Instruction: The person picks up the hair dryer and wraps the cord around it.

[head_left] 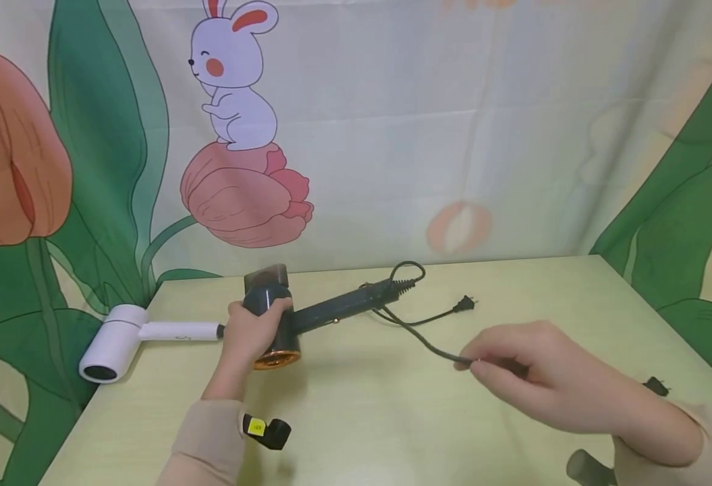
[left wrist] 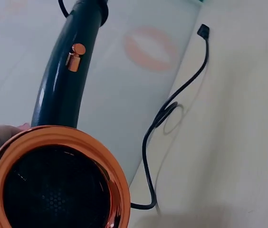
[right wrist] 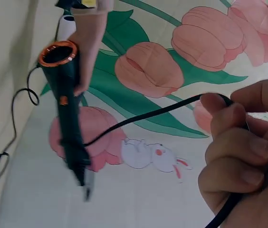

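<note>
My left hand (head_left: 255,331) grips a dark hair dryer (head_left: 331,312) round its barrel, above the table. The dryer has a copper-coloured ring (left wrist: 119,175) at one end and a nozzle (head_left: 266,275) at the other. Its handle points right, and the cord makes a loop at the handle's end and lies across the handle there. Off to the right, my right hand (head_left: 550,378) pinches the dark cord (right wrist: 148,114) between thumb and fingers. In the right wrist view more cord passes through the curled fingers and comes out below.
A white hair dryer (head_left: 113,344) lies at the table's left, its handle pointing toward my left hand. One black plug (head_left: 465,304) rests at the back on a thin cord; another plug (head_left: 656,386) shows behind my right wrist. A printed curtain (head_left: 380,135) hangs behind the table (head_left: 392,418).
</note>
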`<state>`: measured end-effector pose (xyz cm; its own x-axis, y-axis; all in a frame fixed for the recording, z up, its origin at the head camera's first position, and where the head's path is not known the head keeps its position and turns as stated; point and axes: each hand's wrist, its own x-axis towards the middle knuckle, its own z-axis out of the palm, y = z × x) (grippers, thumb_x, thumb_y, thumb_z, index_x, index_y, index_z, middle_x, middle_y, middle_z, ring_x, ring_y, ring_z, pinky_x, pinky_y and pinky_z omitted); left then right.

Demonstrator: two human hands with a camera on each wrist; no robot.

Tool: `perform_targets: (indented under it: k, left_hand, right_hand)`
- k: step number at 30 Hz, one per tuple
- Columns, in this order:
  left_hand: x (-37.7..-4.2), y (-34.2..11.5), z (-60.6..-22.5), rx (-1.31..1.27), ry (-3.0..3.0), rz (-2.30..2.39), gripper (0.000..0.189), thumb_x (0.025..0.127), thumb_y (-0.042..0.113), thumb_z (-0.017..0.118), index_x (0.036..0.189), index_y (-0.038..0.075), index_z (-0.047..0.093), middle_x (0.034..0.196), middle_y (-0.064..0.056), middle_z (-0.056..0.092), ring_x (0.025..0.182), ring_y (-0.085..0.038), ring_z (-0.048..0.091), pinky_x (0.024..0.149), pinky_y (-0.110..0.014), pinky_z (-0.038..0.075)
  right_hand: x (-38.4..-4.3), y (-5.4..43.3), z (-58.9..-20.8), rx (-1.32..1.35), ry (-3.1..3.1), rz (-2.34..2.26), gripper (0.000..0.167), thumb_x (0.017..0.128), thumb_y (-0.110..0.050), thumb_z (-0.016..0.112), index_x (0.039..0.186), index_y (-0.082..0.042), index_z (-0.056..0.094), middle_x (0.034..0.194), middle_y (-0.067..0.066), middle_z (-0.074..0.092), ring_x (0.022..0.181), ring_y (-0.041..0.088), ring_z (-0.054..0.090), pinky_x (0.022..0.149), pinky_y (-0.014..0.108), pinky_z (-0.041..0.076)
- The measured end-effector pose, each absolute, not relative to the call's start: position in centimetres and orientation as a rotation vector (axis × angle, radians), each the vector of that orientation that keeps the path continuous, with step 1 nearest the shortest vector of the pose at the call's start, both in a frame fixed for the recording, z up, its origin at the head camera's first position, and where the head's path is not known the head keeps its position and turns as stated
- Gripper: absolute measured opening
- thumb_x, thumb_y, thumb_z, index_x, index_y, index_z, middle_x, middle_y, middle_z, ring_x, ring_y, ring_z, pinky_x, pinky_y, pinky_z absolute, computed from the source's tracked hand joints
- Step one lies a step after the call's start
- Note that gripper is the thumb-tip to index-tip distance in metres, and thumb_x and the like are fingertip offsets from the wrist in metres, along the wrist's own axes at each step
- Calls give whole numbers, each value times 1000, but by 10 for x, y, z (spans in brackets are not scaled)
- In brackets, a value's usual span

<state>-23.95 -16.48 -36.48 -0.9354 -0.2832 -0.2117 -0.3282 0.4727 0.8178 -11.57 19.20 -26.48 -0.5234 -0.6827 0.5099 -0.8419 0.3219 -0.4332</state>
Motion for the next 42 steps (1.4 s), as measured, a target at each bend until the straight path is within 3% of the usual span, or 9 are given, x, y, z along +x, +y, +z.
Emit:
perform_targets:
  k: [4, 8, 16, 22, 28, 31, 35, 42]
  left_hand:
    - [-239, -171, -364, -618, 2491, 1641, 95, 83, 57, 50, 146, -2, 8, 140, -26, 31, 123, -36, 42, 103, -46, 41]
    - [-238, -175, -363, -645, 2340, 1766, 92, 84, 58, 49, 145, -2, 15, 140, -24, 34, 123, -34, 45, 103, -44, 42]
    - [-234, -181, -359, -627, 2111, 1924, 109, 78, 66, 59, 147, -3, 10, 144, -23, 33, 126, -33, 43, 106, -45, 39]
    - [-233, -186, -359, -601, 2067, 1900, 116, 73, 72, 61, 147, -3, 12, 143, -23, 36, 124, -32, 45, 105, -43, 41]
    - [-229, -184, -357, -529, 2078, 1879, 110, 74, 73, 57, 145, -2, 19, 136, -20, 44, 111, -27, 54, 90, -36, 51]
    - [-226, -181, -355, -480, 2089, 1877, 106, 75, 73, 56, 143, 0, 23, 132, -19, 47, 104, -24, 58, 82, -34, 54]
    - [-219, -176, -352, -396, 2148, 1846, 101, 78, 72, 54, 143, 1, 22, 131, -20, 48, 103, -24, 59, 81, -34, 54]
    - [-210, -171, -348, -293, 2242, 1764, 95, 82, 68, 53, 143, 3, 21, 131, -21, 47, 108, -29, 56, 83, -36, 52]
  right_hand:
    - [-115, 198, -287, 1515, -2405, 1109, 31, 87, 6, 59, 105, -18, 67, 72, -12, 54, 58, -12, 35, 51, 8, 39]
    - [-123, 206, -311, 1567, -2486, 1178, 21, 90, -1, 59, 103, -14, 70, 67, -5, 53, 56, -12, 33, 46, 10, 36]
    - [-147, 215, -341, 1408, -2742, 1191, 16, 94, -15, 58, 86, -19, 72, 70, -9, 63, 51, -10, 31, 48, 14, 37]
    - [-167, 222, -362, 1219, -2951, 1217, 18, 93, -22, 58, 91, -17, 76, 73, -5, 70, 44, -5, 28, 44, 16, 31]
    - [-196, 219, -390, 1041, -3100, 1198, 26, 93, -26, 58, 76, -14, 74, 73, 1, 68, 42, 1, 23, 43, 17, 26]
    - [-212, 212, -402, 985, -3137, 1157, 28, 93, -25, 59, 71, -11, 72, 68, -2, 64, 44, 3, 25, 44, 18, 26]
    - [-234, 202, -412, 946, -3145, 1097, 26, 92, -25, 60, 74, -11, 73, 63, -3, 61, 48, 5, 31, 48, 20, 31]
    - [-262, 191, -413, 816, -3142, 1051, 24, 92, -27, 60, 82, -11, 75, 83, 3, 72, 58, 10, 52, 51, 25, 38]
